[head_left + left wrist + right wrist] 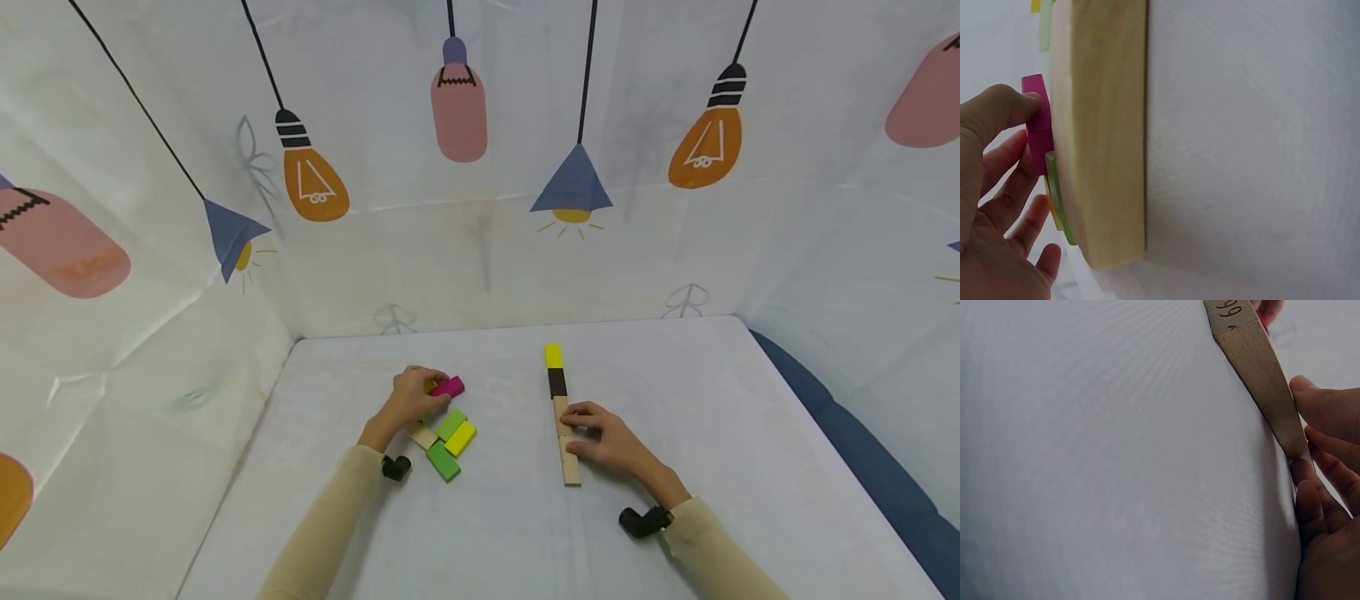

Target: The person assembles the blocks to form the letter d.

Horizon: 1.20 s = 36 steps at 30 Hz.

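In the head view, my left hand [414, 396] pinches a magenta block [452, 386] over a loose group of blocks. The left wrist view shows the thumb on one face of the magenta block [1037, 125], with fingers behind it. My right hand [613, 440] rests against a straight row, its thumb and forefinger touching the plain wooden blocks [572, 473]. Farther along that row come a dark brown block [557, 382] and a yellow block [553, 356]. The right wrist view has the thumb at the edge of a wooden block [1263, 381] with markings on its end.
Near my left hand lie a light green block [452, 424], a yellow block [461, 438], a green block [443, 462] and a plain wooden block [422, 434]. A white cloth covers the table [510, 533]. White curtain [510, 267] with printed lamps surrounds it.
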Available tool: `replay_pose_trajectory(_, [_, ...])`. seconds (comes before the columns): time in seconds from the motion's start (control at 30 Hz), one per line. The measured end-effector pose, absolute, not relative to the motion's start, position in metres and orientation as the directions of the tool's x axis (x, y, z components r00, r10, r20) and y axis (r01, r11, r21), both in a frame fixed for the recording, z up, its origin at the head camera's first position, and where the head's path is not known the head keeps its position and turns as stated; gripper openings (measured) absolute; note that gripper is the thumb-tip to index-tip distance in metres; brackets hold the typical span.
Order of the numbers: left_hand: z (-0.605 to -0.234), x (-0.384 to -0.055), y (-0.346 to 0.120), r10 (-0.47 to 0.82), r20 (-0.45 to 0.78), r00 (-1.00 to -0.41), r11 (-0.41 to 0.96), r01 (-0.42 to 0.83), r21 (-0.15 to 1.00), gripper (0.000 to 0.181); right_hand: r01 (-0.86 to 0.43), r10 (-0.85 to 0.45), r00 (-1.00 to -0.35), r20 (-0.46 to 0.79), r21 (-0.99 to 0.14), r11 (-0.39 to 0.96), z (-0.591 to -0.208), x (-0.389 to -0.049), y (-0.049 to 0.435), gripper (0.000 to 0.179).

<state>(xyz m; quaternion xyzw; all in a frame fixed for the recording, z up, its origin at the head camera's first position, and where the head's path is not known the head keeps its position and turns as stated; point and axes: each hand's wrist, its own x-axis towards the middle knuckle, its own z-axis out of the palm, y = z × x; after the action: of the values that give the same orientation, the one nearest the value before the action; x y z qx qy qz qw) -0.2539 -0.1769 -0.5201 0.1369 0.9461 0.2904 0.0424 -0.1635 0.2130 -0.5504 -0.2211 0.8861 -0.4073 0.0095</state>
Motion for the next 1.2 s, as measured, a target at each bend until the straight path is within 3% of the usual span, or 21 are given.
replay_pose_trajectory(0.47, [-0.519, -0.258, -0.160, 0.355, 0.097, -0.930, 0.663, 0.324, 0.675, 0.032, -0.390, -0.400, -0.900, 0.173, -0.727, 0.564, -0.553, -0.163, 0.214, 0.045])
replay_pose_trajectory(1.2, [-0.511, -0.260, -0.099, 0.473, 0.057, -0.879, 0.602, 0.370, 0.707, 0.030, -0.382, -0.399, -0.903, 0.161, -0.727, 0.571, -0.551, -0.163, 0.213, 0.044])
